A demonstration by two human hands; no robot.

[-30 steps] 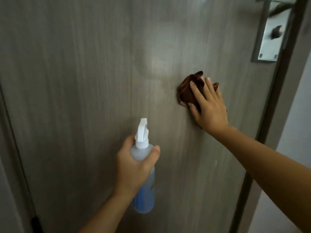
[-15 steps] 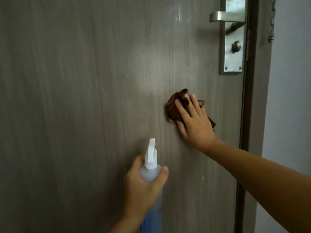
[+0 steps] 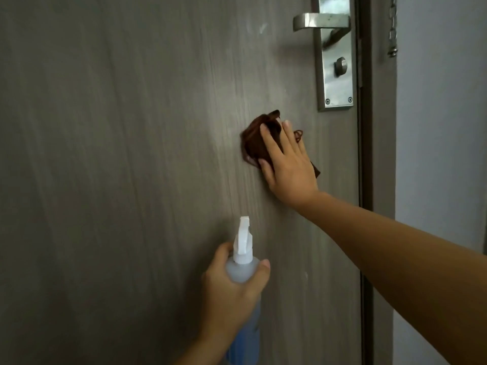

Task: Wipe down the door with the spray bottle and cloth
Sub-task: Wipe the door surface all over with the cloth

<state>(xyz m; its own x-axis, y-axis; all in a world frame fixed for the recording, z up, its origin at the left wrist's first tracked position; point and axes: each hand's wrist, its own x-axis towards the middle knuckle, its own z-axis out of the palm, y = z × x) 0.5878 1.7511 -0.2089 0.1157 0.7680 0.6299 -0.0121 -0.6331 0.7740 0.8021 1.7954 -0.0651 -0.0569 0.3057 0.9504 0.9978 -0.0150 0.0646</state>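
Observation:
A grey wood-grain door fills most of the view. My right hand presses a bunched dark brown cloth flat against the door, just below and left of the lock plate. My left hand is wrapped around a clear spray bottle with a white trigger head and blue liquid, held upright a little off the door at the bottom centre. The bottle's lower part runs out of view.
A steel lever handle and lock plate with a thumb-turn sit at the top right. The dark door frame runs down the right side, with a pale wall beyond. A metal chain hangs at the top right.
The view has swung up and right, bringing the handle and lock plate into full sight. My right hand with the cloth stays pressed below the lock plate. The bottle remains in my left hand.

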